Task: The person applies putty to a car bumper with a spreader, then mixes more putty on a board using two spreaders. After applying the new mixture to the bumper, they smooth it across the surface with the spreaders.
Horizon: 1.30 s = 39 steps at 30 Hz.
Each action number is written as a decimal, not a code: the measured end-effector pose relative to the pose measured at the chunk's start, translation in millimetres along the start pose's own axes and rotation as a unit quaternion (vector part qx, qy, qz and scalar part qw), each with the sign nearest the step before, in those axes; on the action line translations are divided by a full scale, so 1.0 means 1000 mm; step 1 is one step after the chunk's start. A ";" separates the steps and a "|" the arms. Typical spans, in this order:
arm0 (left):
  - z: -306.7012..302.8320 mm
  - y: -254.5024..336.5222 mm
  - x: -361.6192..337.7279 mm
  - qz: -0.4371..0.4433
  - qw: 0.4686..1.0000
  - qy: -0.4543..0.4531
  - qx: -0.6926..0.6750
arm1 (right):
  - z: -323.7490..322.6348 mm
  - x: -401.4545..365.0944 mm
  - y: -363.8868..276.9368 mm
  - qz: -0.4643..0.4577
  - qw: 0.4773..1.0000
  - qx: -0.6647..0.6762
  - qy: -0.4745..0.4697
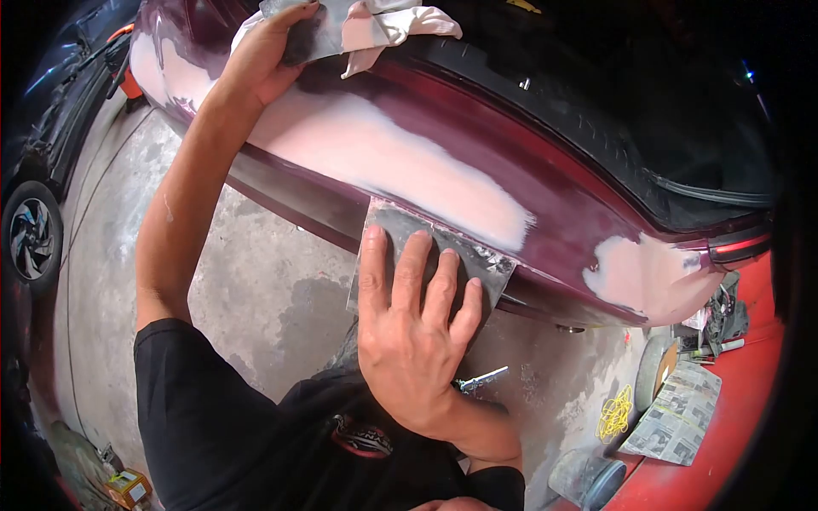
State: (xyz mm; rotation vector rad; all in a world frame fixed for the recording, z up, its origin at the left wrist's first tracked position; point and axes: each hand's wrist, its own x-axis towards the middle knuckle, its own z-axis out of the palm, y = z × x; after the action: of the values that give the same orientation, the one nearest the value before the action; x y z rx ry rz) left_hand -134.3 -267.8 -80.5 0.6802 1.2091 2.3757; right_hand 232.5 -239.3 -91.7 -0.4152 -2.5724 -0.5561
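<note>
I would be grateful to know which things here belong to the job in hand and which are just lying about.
Seemingly in the job:
- car bumper with pale patches
- dark sheet under the right hand
- white cloth by the left hand

Apparently lying about:
- newspaper
- yellow string
- small box

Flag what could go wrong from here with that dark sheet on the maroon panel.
The dark sheet under the right hand sticks out past the lower edge of the maroon panel; uneven pressure there might crease it or mark the edge.

The pale patch borders maroon paint, so a wide stroke could scuff that paint.

The white cloth by the left hand is bunched loosely and might slip if that hand shifts.
</note>
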 end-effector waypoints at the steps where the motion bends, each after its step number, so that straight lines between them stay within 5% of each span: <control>1: -0.001 0.000 0.000 0.000 1.000 -0.002 0.003 | -0.001 -0.001 0.001 -0.009 1.000 0.012 0.000; 4: 0.048 0.015 -0.026 0.030 0.997 0.043 -0.053 | -0.002 -0.003 0.005 -0.022 0.999 0.029 0.017; 27: 0.049 0.013 -0.025 0.042 0.997 0.047 -0.050 | -0.006 -0.005 -0.002 -0.021 0.999 0.036 -0.019; 33: 0.044 0.011 -0.023 0.033 0.998 0.050 -0.029 | 0.007 0.005 0.006 -0.025 0.999 0.016 0.046; 39: 0.049 0.014 -0.026 0.026 0.995 0.090 -0.027 | -0.010 0.000 0.006 -0.037 0.997 0.059 -0.040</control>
State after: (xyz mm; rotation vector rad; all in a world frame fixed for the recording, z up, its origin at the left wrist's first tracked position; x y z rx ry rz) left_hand -86.4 -258.1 -50.4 0.4944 1.2061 2.5486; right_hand 239.1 -238.4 -81.8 -0.3082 -2.6905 -0.4181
